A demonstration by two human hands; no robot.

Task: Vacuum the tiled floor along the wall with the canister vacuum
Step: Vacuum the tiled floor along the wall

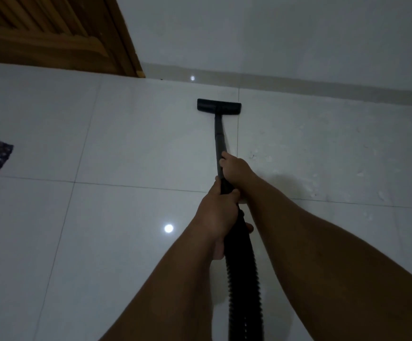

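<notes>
text: none legible | labels: none | brands: none | numbers: none | signs: none

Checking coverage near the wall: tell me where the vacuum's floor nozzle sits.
In the head view, the floor nozzle rests flat on the tiled floor, upper centre, just short of the baseboard, right of the wooden door.

Single head-worn wide-angle view, angled forward and down, close over forearms, facing tiled floor [131,134] and wall [274,33]
</notes>
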